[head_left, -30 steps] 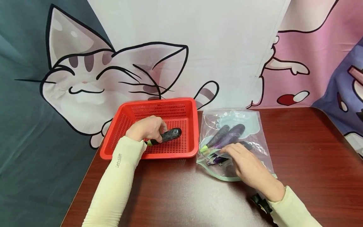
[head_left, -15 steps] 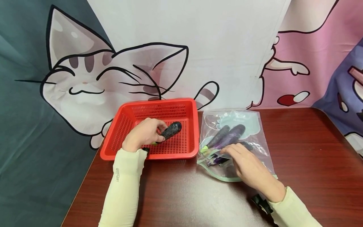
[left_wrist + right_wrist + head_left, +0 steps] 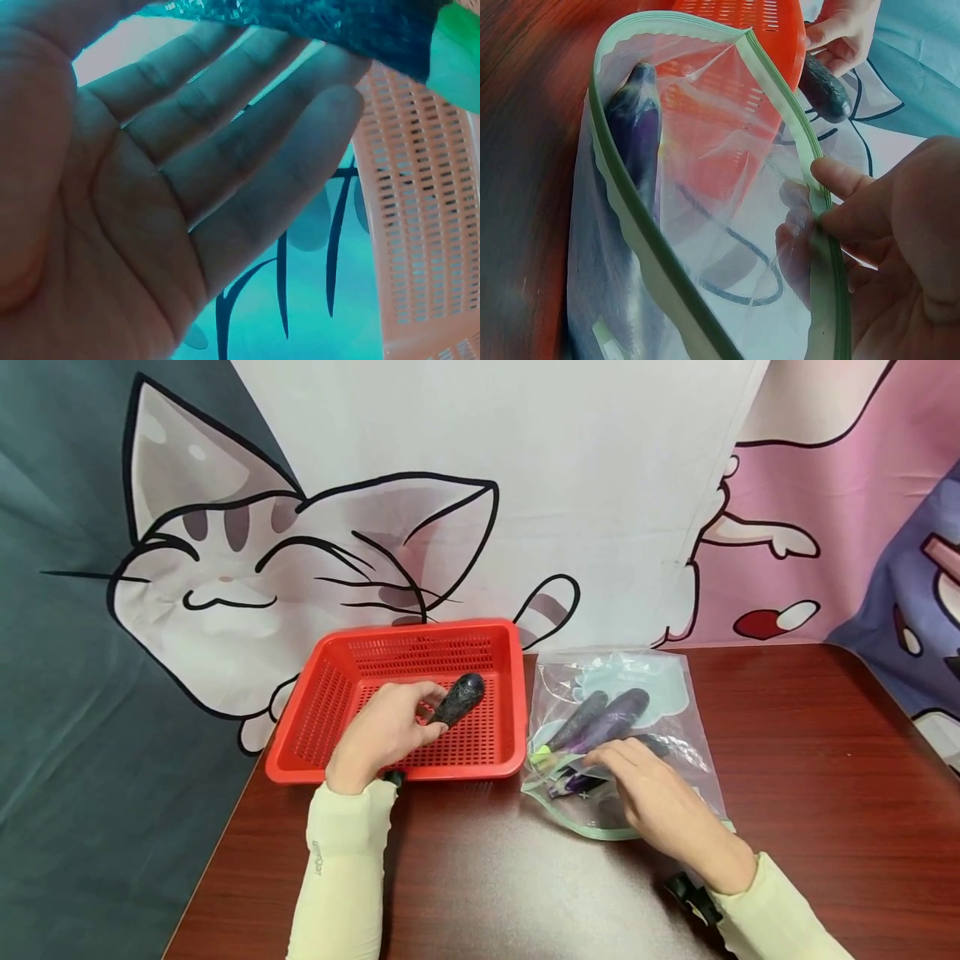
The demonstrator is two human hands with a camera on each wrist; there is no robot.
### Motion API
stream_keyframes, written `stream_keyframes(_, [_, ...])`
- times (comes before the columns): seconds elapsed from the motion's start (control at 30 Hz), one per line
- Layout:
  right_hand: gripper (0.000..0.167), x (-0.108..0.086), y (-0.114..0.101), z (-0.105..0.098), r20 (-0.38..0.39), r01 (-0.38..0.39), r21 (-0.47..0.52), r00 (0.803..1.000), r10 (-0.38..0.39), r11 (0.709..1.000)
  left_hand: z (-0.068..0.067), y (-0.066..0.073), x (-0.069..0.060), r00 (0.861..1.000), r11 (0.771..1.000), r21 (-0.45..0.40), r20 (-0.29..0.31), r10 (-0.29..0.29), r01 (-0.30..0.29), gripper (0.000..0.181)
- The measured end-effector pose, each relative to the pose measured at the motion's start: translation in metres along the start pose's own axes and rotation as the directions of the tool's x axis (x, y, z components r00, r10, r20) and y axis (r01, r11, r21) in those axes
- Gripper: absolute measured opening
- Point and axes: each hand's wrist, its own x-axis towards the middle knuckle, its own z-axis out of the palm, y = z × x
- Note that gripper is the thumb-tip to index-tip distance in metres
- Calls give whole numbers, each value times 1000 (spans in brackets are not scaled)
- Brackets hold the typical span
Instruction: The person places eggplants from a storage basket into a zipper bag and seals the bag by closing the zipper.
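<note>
Gripping a dark vegetable [image 3: 462,695] over a red basket [image 3: 457,772], left hand [image 3: 386,727]; pinching a clear bag [image 3: 678,718], right hand [image 3: 660,797].

A dark vegetable [image 3: 461,695], seemingly eggplant, tilts over the red basket [image 3: 420,652]; the bag [image 3: 600,837] gapes.

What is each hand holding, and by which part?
Left hand: dark eggplant, by the body, not the green end. Right hand: clear bag, by its green rim.

A curtained-off corner here, home or studio impossible to call: cartoon-cat cloth [image 3: 585,493] hangs right behind a reddish-brown, wood-grained table [image 3: 465,877]!
</note>
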Motion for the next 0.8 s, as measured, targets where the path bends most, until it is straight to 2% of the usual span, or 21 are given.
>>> stream_keyframes(0.5, [40, -1, 0, -1, 3, -1, -6, 1000, 1, 1000, 14, 19, -20, 994, 998, -39, -106, 35, -39, 42])
stream_keyframes(0.8, [40, 0, 0, -1, 2, -4, 1, 1000, 4, 1000, 25, 21, -25, 979, 996, -21, -188, 82, -88, 42])
